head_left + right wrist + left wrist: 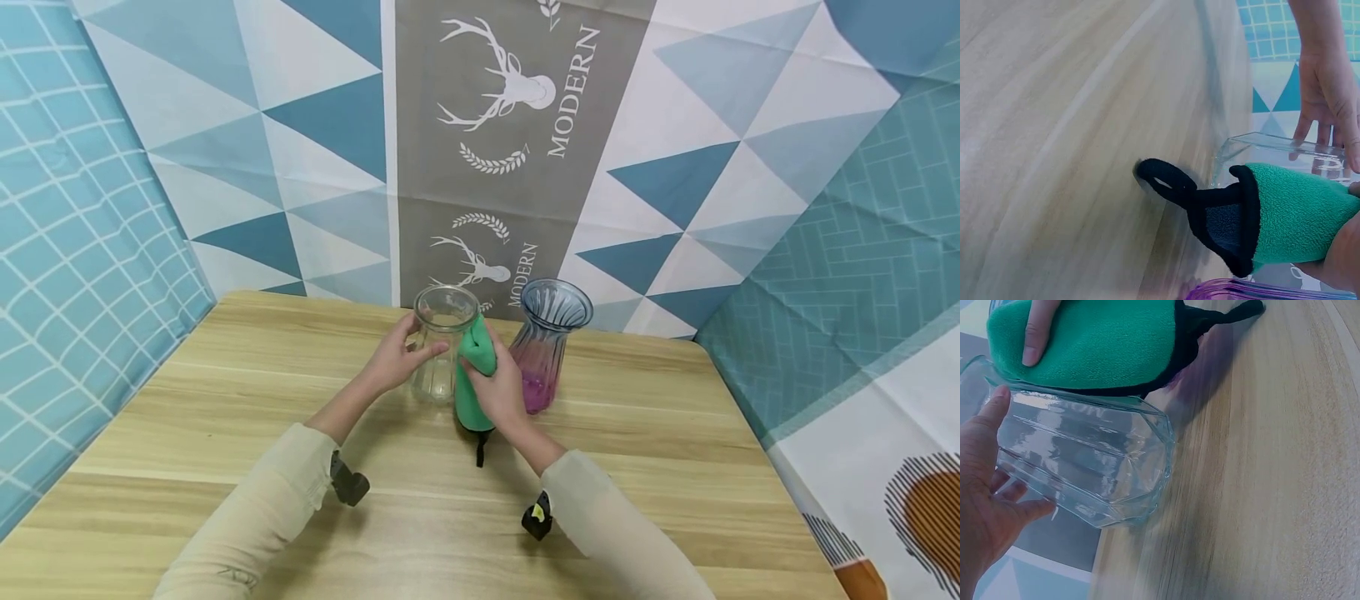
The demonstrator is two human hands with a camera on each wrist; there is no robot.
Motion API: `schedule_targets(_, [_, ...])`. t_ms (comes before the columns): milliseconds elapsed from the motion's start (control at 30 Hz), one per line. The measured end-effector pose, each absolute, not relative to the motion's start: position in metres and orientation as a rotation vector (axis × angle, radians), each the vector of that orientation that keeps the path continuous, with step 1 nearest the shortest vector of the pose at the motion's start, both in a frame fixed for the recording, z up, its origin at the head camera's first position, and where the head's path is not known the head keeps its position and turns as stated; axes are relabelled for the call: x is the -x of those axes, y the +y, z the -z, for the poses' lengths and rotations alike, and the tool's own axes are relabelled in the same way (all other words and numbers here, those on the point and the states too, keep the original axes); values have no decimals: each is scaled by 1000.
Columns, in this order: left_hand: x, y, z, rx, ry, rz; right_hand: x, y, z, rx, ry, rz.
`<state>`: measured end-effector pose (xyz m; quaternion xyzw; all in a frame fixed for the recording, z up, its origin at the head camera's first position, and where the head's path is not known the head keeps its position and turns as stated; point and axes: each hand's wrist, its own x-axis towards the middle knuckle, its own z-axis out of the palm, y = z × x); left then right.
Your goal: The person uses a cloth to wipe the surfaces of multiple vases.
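Note:
A clear faceted glass vase (433, 385) stands upright on the table, its round rim at the top. My left hand (401, 358) holds it from the left, with the thumb on the near side and the fingers round the far side. In my right hand (504, 385) is a folded green cloth (471, 404) with a black edge and loop, gripped against the vase's right side. The left wrist view shows the cloth (1104, 344) lying along the glass (1091, 450). Part of the vase is hidden behind the cloth.
Just right of my right hand stands a ribbed glass vase (553, 321), blue-grey at its flared top and pink-purple at its base. The wooden table (420, 533) ends at a patterned cloth backdrop (330, 167) close behind the vases.

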<state>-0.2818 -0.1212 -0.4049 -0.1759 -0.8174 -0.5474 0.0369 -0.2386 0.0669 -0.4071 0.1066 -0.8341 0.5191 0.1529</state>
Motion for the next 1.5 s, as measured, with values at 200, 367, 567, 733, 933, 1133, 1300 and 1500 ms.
schedule_targets(200, [280,-121,403,541,-2507,1697,240,66,405,-309,-2411,-1469])
schedule_targets(367, [279,-121,403,552,-2494,1736,242,65,407,-295,-2468,-1413])
schedule_targets(567, [280,-121,401,547,-2498,1736,242,66,413,-267,-2581,-1331])
schedule_targets(733, [280,-121,398,526,-2528,1699,241,69,416,-280,-2635,-1298])
schedule_targets(933, [280,-119,397,471,-2546,1659,240,73,419,-280,-2729,-1247])
schedule_targets(1133, [281,-112,396,419,-2557,1517,239,78,412,-282,-2716,-1250])
schedule_targets(1300, [281,-110,395,432,-2525,1430,239,80,396,-281,-2635,-1290])
schedule_targets(1500, [280,-109,393,437,-2524,1423,243,80,381,-351,-2572,-1256])
